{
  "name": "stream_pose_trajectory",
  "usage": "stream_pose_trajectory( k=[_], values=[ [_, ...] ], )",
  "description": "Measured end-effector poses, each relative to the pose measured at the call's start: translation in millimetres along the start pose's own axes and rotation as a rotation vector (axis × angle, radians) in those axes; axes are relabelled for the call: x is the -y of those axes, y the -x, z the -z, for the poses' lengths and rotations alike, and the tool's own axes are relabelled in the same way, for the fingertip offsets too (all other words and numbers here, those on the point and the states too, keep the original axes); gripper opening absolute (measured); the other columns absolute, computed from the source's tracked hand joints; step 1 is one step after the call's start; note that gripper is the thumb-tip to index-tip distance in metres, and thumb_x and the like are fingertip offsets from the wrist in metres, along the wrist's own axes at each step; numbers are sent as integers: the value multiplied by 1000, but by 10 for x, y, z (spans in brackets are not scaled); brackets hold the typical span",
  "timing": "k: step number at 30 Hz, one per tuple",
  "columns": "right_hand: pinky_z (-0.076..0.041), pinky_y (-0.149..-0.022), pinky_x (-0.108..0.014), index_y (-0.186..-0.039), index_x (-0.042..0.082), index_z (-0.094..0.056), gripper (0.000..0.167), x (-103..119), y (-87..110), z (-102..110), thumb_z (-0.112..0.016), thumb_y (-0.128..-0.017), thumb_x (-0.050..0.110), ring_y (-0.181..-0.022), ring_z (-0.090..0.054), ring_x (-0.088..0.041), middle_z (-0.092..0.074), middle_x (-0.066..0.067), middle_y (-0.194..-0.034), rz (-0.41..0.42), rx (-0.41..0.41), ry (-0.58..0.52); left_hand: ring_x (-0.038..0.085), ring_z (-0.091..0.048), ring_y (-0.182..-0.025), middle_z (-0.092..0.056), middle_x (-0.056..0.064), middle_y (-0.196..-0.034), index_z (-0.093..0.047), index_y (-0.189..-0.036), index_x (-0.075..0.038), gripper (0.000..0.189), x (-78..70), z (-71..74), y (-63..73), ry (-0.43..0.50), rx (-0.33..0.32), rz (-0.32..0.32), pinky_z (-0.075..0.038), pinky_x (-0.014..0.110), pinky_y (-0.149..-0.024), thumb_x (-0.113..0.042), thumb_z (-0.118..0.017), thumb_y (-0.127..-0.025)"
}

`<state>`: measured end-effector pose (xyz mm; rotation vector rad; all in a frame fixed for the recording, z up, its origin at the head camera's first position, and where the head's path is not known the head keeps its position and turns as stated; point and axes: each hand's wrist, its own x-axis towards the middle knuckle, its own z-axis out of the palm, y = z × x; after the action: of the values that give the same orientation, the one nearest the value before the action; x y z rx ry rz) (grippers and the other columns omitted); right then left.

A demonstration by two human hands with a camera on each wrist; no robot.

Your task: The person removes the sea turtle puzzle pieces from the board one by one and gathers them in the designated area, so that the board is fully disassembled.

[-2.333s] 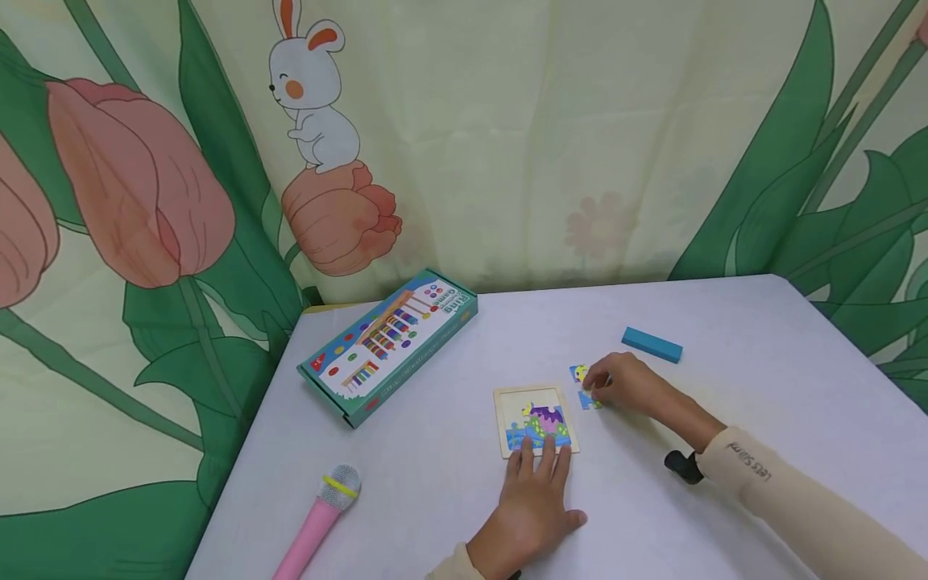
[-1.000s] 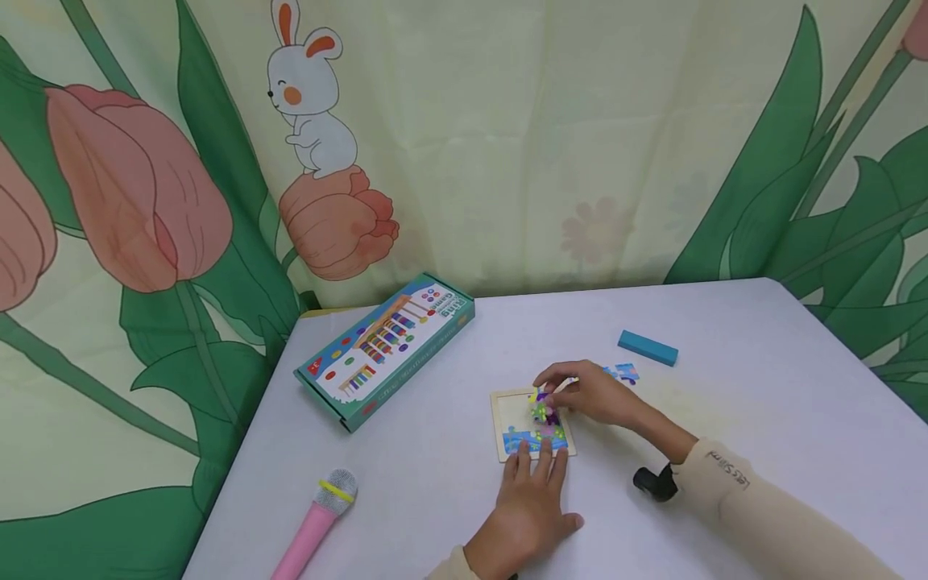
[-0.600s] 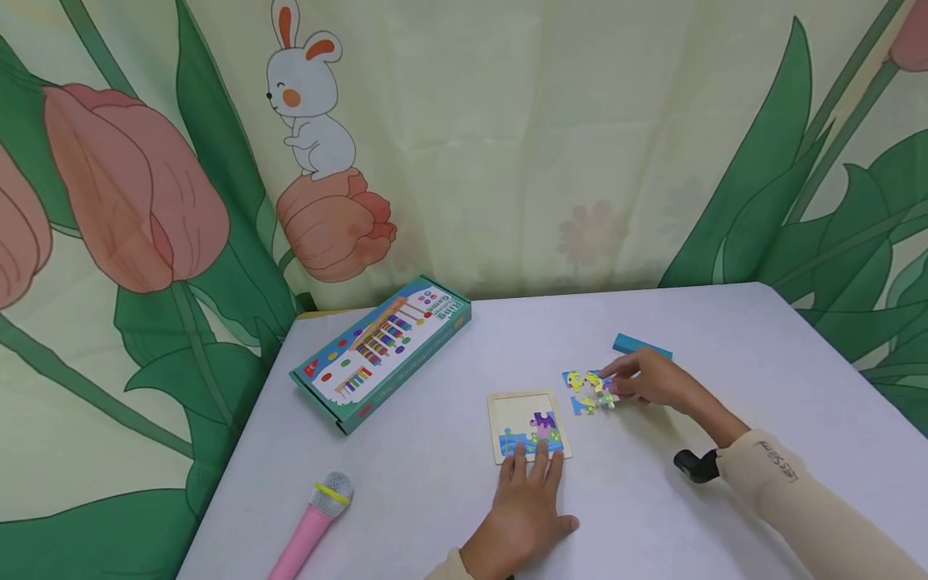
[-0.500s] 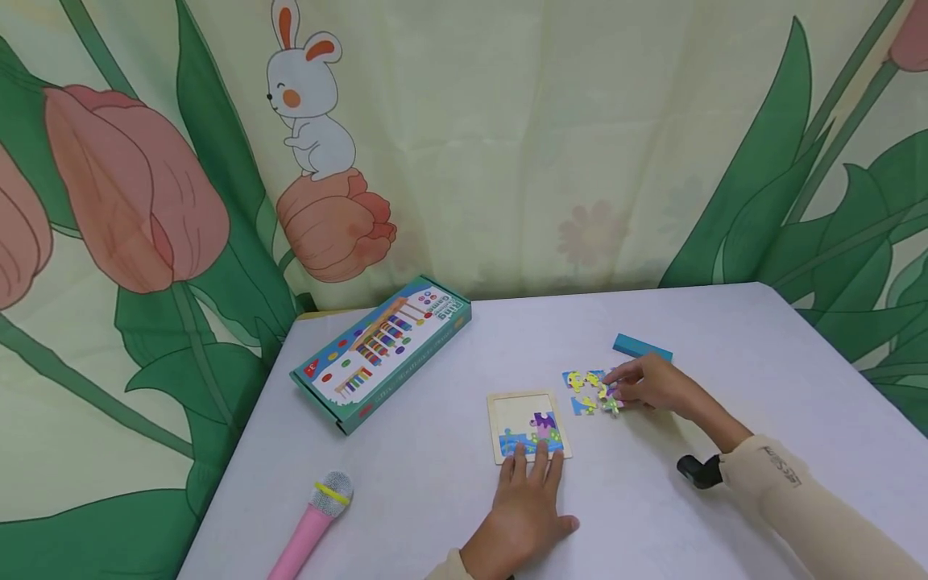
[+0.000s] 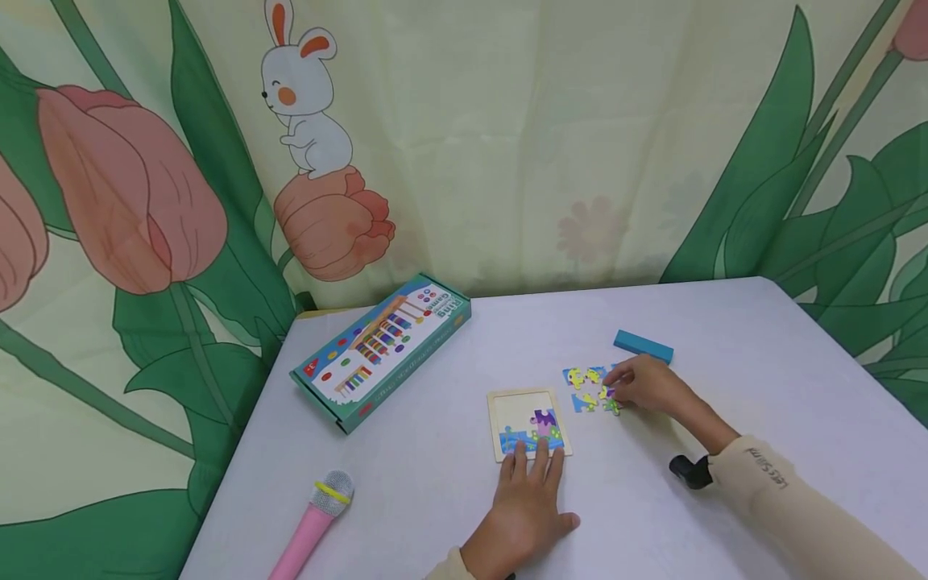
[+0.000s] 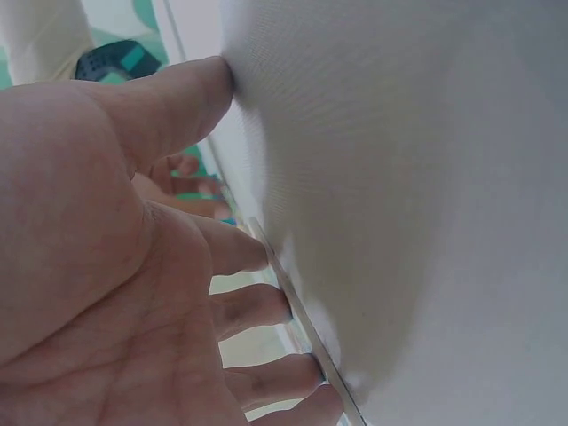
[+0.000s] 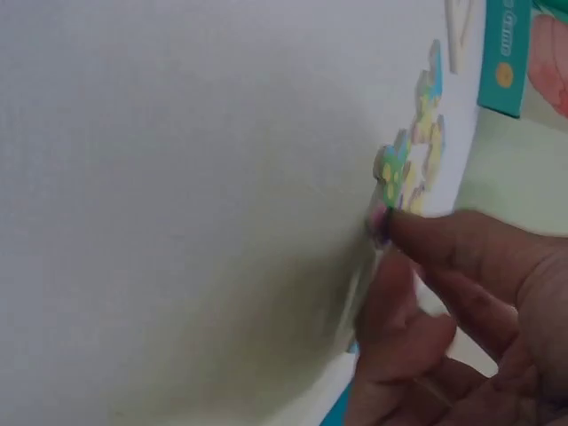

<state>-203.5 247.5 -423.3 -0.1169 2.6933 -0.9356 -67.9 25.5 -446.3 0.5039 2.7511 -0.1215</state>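
My left hand [image 5: 524, 509] lies palm down with straight fingers on the near edge of a small wooden puzzle tray [image 5: 492, 419]. Blue, pink and purple jigsaw pieces [image 5: 545, 423] fill the lower part of that tray. To its right, my right hand [image 5: 648, 385] pinches a pinkish-purple puzzle piece [image 7: 380, 224] between thumb and finger, low over the table. Several loose puzzle pieces [image 5: 584, 402] with blue, yellow and green print lie beside those fingertips. In the left wrist view, the fingertips [image 6: 253, 311] touch the thin tray edge [image 6: 306, 324].
A blue block [image 5: 643, 345] lies behind the right hand. At the back left sits a green ring game box [image 5: 384, 350]. A pink toy microphone [image 5: 315, 519] rests at the front left of the white table [image 5: 420, 483]. A printed curtain [image 5: 471, 161] hangs behind.
My right hand took a piece with green and yellow print from the tray to the loose pieces on the right, where it now pinches a pinkish-purple piece. My left hand stayed on the tray.
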Motion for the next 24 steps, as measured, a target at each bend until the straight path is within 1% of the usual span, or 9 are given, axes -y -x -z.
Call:
stream_pose_trajectory(
  k=[4, 6, 9, 11, 13, 15, 17, 21, 24],
  values=[
    [-51, -64, -32, -104, -1, -76, 15, 78, 13, -47, -71, -90, -2, -79, -56, -25, -64, -12, -90, -11, -47, 70, 29, -27, -152, -24, -6, -168, -29, -163, -30, 86, -2, -26, -30, 2, -5, 3, -26, 41, -121, -72, -55, -93],
    [-51, -63, -31, -104, -1, -75, 15, 123, 22, -95, -70, -90, -3, -80, -56, -24, -64, -11, -91, 27, -59, 96, 29, -27, -152, -25, -6, -168, -30, -162, -30, 86, 0, -25, -31, 10, -8, 5, -26, 42, -121, -72, -56, -92],
    [-52, -67, -31, -107, 2, -76, 17, 194, 47, -215, -72, -91, -3, -80, -57, -21, -67, -7, -92, 186, -43, 109, 29, -28, -152, -26, -5, -168, -31, -162, -29, 86, 4, -27, -26, 14, -15, 1, -27, 42, -120, -72, -57, -92],
    [-53, -72, -31, -111, 4, -77, 21, 250, 72, -310, -73, -92, -1, -83, -58, -19, -68, -3, -96, 331, -4, 111, 29, -28, -151, -27, -5, -167, -31, -162, -28, 86, 6, -21, -19, 21, -22, -6, -27, 41, -120, -71, -57, -92],
    [-55, -79, -33, -117, 6, -76, 25, 303, 92, -408, -73, -92, 1, -89, -61, -18, -69, -2, -102, 453, 43, 106, 29, -29, -151, -27, -4, -167, -31, -162, -28, 86, 5, -12, -14, 23, -26, -13, -28, 41, -120, -71, -57, -92],
    [-57, -86, -35, -123, 6, -75, 30, 350, 107, -487, -73, -93, 3, -96, -63, -20, -68, -2, -108, 522, 83, 116, 29, -29, -151, -27, -5, -167, -31, -162, -28, 86, 2, 0, -8, 25, -21, -14, -28, 41, -120, -71, -57, -92],
    [-56, -90, -37, -124, 6, -74, 31, 387, 105, -545, -73, -93, 3, -101, -64, -21, -67, -2, -110, 562, 100, 135, 28, -29, -151, -27, -5, -167, -31, -162, -28, 85, 4, 17, 1, 14, -15, -12, -28, 41, -120, -71, -56, -93],
    [-56, -90, -36, -118, 7, -76, 29, 419, 100, -598, -75, -90, 0, -99, -63, -19, -66, 1, -106, 561, 89, 140, 27, -28, -151, -27, -6, -167, -31, -162, -29, 85, 3, 48, 20, -1, 0, -5, -28, 40, -120, -72, -55, -93],
    [-56, -87, -34, -113, 9, -76, 26, 422, 106, -601, -75, -89, -2, -96, -62, -17, -66, 3, -103, 544, 65, 88, 26, -29, -151, -28, -6, -166, -31, -162, -29, 85, -3, 62, 28, 2, 9, 1, -27, 40, -120, -72, -56, -92]
  ],
)
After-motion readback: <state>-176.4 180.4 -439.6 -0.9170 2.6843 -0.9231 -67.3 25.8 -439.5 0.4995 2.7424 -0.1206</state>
